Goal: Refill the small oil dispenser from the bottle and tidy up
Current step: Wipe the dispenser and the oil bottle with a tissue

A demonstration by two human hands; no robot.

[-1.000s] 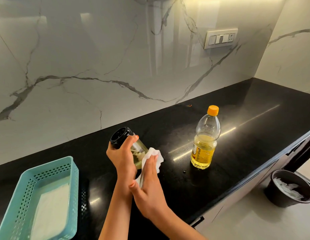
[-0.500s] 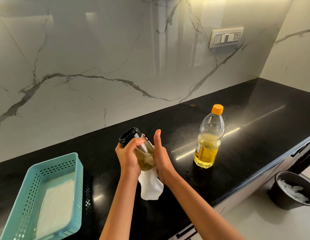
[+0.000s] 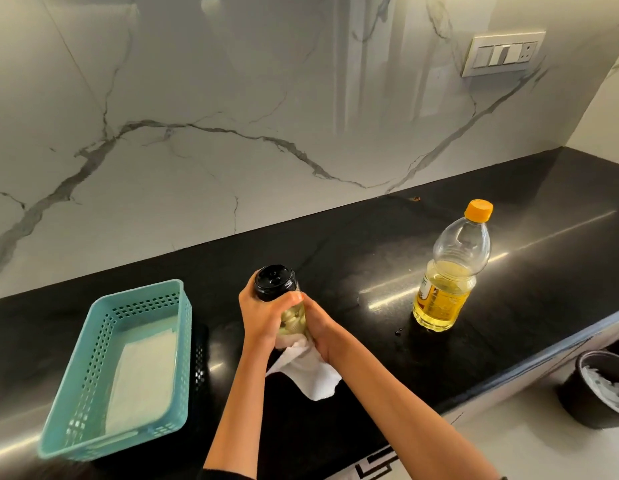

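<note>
The small oil dispenser (image 3: 277, 287), clear glass with a black cap, is held tilted above the black counter (image 3: 370, 271). My left hand (image 3: 265, 318) grips it just under the cap. My right hand (image 3: 318, 327) presses a white cloth (image 3: 306, 370) against the dispenser's lower body; the cloth hangs down below both hands. The glass holds yellowish oil. The oil bottle (image 3: 450, 271), clear plastic with an orange cap, stands upright to the right, about a third full, apart from both hands.
A teal perforated basket (image 3: 93, 341) with a white liner sits at the left on the counter. Small dark drops (image 3: 398, 331) lie by the bottle's base. A dark bin (image 3: 578, 403) with white paper stands on the floor at the right. A marble wall lies behind.
My right hand has moved the cloth from the dispenser's front to under and around its base. The dispenser has turned more upright, its cap facing the camera.
</note>
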